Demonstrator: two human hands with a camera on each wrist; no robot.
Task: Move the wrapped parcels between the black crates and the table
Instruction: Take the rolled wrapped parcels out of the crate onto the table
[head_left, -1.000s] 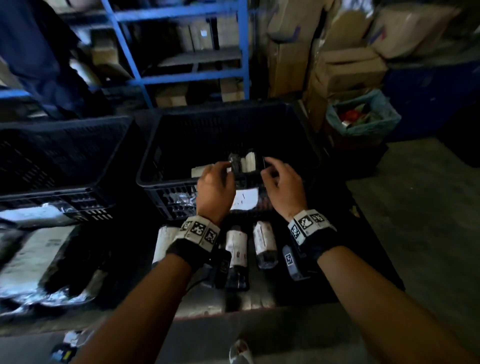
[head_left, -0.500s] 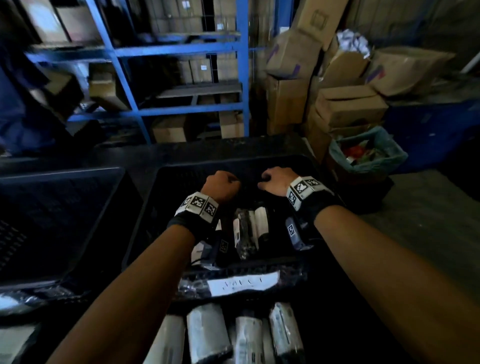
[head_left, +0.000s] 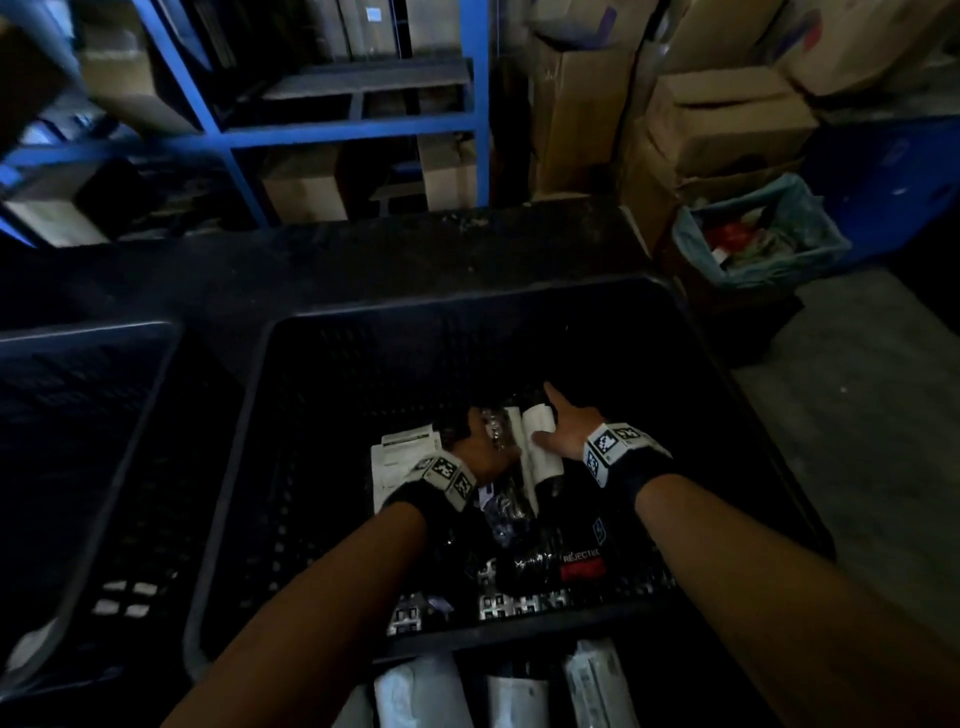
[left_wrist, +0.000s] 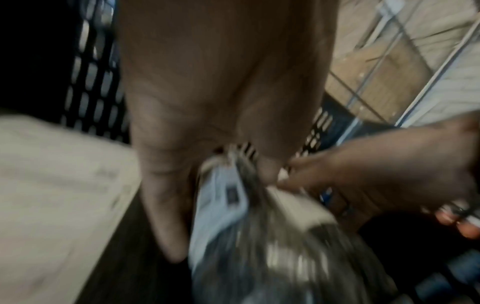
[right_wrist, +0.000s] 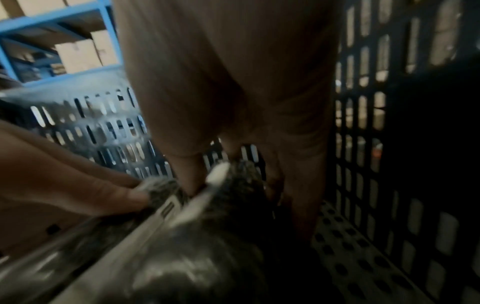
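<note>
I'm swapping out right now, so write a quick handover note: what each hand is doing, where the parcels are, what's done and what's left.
Left hand: inside the right crate, fingers curled on the wrapped parcels.
Right hand: fingers spread against the same bundle, by its white label.
Done: that bundle lies on the crate floor beside a flat white parcel.
Left: three parcels on the table, near the crate's front edge, one at. The left crate is too dark to read.
</note>
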